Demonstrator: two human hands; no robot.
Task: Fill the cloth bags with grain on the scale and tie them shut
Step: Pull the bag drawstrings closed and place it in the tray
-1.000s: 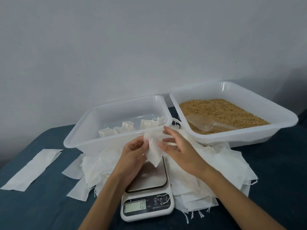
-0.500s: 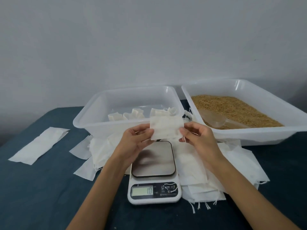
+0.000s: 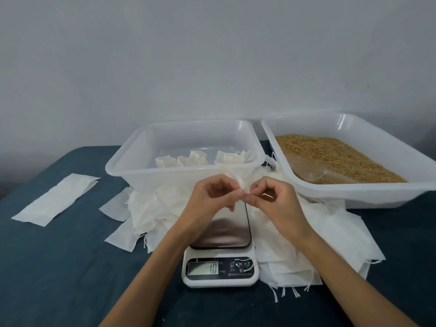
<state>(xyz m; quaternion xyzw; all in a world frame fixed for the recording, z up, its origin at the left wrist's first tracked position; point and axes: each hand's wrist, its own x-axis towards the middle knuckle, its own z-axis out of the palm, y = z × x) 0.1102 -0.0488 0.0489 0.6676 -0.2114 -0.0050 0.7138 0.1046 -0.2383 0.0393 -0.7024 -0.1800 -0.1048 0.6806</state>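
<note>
Both hands meet above the scale, w/ a small white bag pinched between them. Left hand has fingers curled, thumb and fingertips nipping the bag's edge; right hand does the same from the other side, fingertips almost touching the left's. Bag is crumpled, mostly hidden by the fingers, held just in front of the left tub and clear of the scale's steel plate. Scale display is lit; digits look like 10, can't tell exactly. Left tub holds a row of filled bags along its near wall. Right tub holds grain w/ a clear scoop lying in it, bowl toward the left. Pile of flat empty bags spreads around and under the scale's sides, strings trailing at the front. One long white strip lies apart at far left on the dark blue table.
</note>
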